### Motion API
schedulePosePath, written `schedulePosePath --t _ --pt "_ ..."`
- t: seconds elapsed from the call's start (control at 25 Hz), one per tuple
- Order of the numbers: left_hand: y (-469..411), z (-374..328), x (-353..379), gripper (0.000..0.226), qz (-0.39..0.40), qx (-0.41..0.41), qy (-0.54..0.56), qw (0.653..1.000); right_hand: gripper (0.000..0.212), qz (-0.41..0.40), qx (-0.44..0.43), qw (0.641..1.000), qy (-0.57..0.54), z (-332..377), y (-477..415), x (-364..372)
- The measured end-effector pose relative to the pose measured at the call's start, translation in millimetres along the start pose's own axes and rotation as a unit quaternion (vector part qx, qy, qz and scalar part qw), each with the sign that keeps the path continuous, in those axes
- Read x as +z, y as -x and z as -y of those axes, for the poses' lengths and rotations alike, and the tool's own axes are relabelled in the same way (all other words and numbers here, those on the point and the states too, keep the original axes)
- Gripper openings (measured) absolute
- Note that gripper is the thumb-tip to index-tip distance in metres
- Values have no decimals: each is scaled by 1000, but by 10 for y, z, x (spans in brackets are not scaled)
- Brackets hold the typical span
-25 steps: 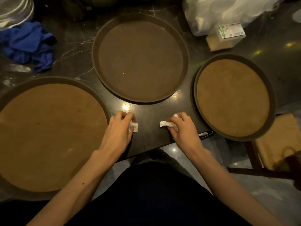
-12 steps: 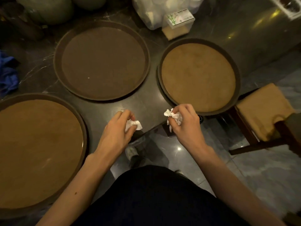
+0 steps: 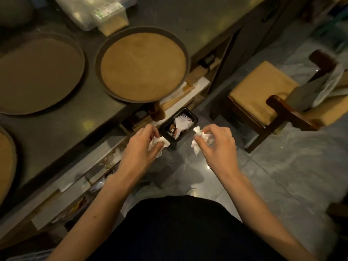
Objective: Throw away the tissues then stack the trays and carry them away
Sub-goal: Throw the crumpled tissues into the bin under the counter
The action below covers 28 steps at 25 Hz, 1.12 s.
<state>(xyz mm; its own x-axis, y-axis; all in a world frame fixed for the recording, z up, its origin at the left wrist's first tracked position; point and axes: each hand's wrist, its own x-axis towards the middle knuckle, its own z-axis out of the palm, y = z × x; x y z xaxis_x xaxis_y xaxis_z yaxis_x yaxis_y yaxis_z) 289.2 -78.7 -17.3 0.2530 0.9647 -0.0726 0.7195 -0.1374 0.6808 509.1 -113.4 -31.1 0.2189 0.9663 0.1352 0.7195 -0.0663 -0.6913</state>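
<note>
My left hand pinches a crumpled white tissue. My right hand grips a second crumpled white tissue. Both hands hover off the counter's edge, above the floor, just in front of a small black bin that holds white paper scraps. Three round brown trays lie on the dark counter: one overhangs the counter's edge above the bin, a darker one sits to its left, and a sliver of the third shows at the left border.
A white tissue box and a plastic bag stand behind the trays. Open shelves with clutter run under the counter. A wooden chair with a tan cushion stands on the tiled floor at right.
Both hands have lifted the tissues off the counter and carried them right and outward, over the floor by the bin. The view has swung right, bringing the bin and chair into sight.
</note>
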Motion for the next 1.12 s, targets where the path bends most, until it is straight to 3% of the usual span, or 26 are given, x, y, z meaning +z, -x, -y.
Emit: schedulePosePath --t 0.24,0.6,0.96,1.12 --pt "97 -506 471 31 26 -2 -19 999 15 -31 46 998 -37 -599 276 -521" --pt "-346 -551 701 16 46 7 35 998 31 -18 65 996 -51 -845 36 -483" --pt "-871 -542 837 13 76 -109 192 972 17 28 80 996 -31 -837 -587 -246" --pt "-1025 -602 935 27 81 -152 208 963 19 37 83 995 -52 -1036 -732 -241"
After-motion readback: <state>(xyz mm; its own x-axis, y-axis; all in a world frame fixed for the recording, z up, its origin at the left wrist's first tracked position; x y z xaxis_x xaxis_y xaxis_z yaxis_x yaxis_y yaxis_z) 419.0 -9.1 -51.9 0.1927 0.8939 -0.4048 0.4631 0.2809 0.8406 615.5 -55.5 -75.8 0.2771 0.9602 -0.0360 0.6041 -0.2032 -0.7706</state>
